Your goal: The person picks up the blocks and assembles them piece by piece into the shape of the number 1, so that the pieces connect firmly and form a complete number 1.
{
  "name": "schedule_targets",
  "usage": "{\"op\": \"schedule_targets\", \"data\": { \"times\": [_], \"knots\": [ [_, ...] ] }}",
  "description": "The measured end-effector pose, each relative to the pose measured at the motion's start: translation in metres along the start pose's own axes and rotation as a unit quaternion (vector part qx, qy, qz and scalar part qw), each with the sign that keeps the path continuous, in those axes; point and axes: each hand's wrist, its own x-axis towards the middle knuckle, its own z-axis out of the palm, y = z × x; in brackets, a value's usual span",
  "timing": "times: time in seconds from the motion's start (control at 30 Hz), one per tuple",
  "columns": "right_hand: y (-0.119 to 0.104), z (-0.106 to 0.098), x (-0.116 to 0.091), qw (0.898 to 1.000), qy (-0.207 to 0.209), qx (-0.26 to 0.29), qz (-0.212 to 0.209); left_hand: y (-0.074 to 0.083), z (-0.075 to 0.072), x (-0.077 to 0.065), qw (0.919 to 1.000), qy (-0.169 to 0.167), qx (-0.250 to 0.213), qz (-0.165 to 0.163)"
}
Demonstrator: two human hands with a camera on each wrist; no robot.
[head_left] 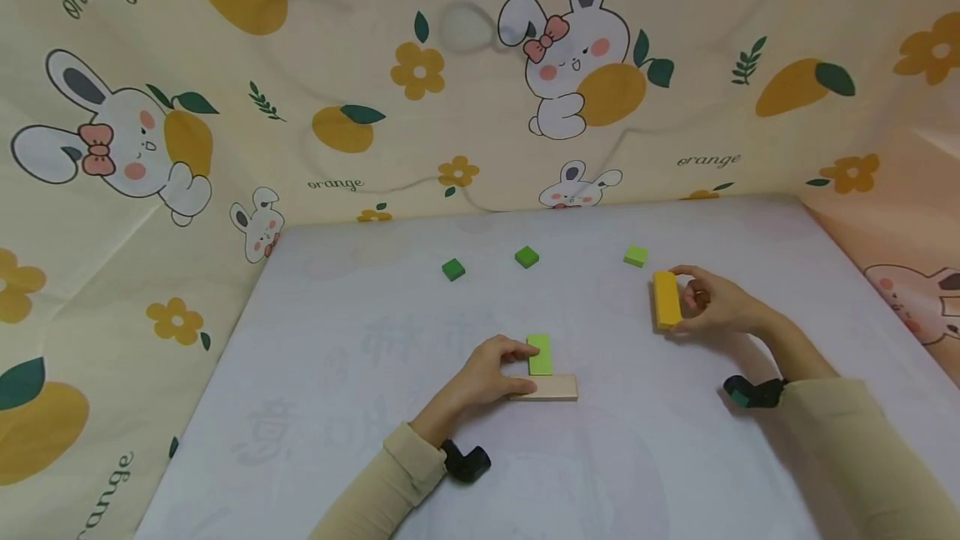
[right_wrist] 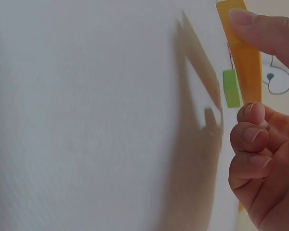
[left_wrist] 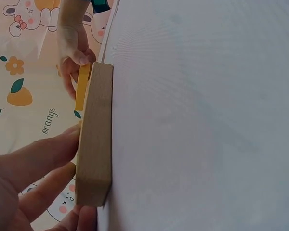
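My right hand (head_left: pixel 723 302) pinches a long yellow block (head_left: pixel 667 300) between thumb and fingertips, upright and above the table, at the right in the head view. In the right wrist view the thumb lies on the upper end of the yellow block (right_wrist: pixel 248 67), and the fingers are curled at its lower part. My left hand (head_left: pixel 487 372) holds a plain wooden block (head_left: pixel 555 387) with its thumb, while a finger touches the lime green block (head_left: pixel 540 355) adjoining its far side. The wooden block (left_wrist: pixel 97 139) fills the middle of the left wrist view, partly hiding the yellow one.
Two darker green cubes (head_left: pixel 453 269) (head_left: pixel 527 257) lie toward the back of the white table (head_left: pixel 360 440). A lime green cube (head_left: pixel 636 255) lies beyond the right hand. A printed cloth (head_left: pixel 465 132) with rabbits and oranges rises behind the table and along its sides.
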Motion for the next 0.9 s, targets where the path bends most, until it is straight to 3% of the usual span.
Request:
{"op": "schedule_targets", "data": {
  "times": [0.33, 0.9],
  "knots": [
    [-0.015, 0.009, 0.001, 0.999, 0.011, 0.013, -0.037, -0.001, 0.001, 0.001, 1.0, 0.0, 0.0, -0.003],
    [-0.028, 0.022, 0.01, 0.998, 0.003, 0.048, -0.047, -0.001, 0.0, 0.0, 1.0, -0.001, 0.001, 0.0]
  ]
}}
